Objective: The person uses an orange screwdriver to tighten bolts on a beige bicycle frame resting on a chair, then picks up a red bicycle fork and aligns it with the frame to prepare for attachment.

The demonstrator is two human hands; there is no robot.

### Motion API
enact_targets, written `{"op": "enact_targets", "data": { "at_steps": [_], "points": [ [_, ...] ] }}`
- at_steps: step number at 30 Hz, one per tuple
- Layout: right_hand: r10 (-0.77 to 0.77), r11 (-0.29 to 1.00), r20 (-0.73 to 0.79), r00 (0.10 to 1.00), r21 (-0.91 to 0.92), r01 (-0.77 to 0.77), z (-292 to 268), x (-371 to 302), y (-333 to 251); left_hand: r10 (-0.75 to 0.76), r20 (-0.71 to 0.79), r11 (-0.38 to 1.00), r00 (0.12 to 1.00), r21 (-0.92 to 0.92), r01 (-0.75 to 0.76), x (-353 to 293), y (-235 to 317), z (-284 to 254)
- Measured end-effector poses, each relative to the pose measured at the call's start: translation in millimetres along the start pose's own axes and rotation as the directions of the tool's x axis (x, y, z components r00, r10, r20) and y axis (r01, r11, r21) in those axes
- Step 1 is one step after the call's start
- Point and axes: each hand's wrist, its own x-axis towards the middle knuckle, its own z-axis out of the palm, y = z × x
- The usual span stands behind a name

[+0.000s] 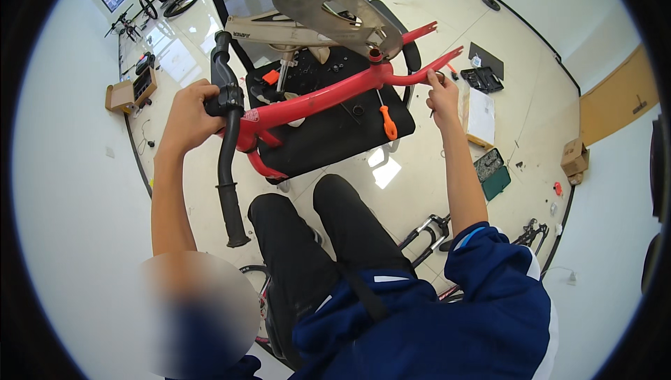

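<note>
A small red bicycle frame (314, 100) spans from left to right above a black chair seat (342, 144). At its left end sits a black handlebar (227, 149) with a rubber grip at each end. My left hand (190, 116) is closed on the handlebar's stem clamp; some of its fingers are hidden. My right hand (444, 97) pinches one of the frame's rear stays near its tip, thumb and fingers together. Beneath the frame, a screwdriver (388, 125) with an orange handle rests on the seat. Small dark parts (335, 68) lie there too.
A silver-white frame (293, 31) and a grey chain guard (328, 6) with a crank stand against the chair back. On the floor at right are a tool case (484, 79), a green box (495, 181) and a bicycle fork (426, 237). A cardboard box (120, 97) sits at left.
</note>
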Motion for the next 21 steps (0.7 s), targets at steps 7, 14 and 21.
{"op": "enact_targets", "data": {
  "at_steps": [7,14,21],
  "points": [
    [-0.048,0.992,-0.060,0.997,-0.119,0.041,19,42,13,0.029,-0.024,0.999,0.999,-0.042,-0.030,-7,19,7],
    [-0.010,0.978,0.056,0.998,-0.206,0.021,10,14,7,0.056,-0.055,0.997,0.997,0.047,-0.053,0,1,5],
    [0.086,0.991,0.218,0.972,-0.118,-0.061,27,-106,55,0.021,-0.091,0.999,0.996,0.050,-0.016,2,0,11]
  ]
}}
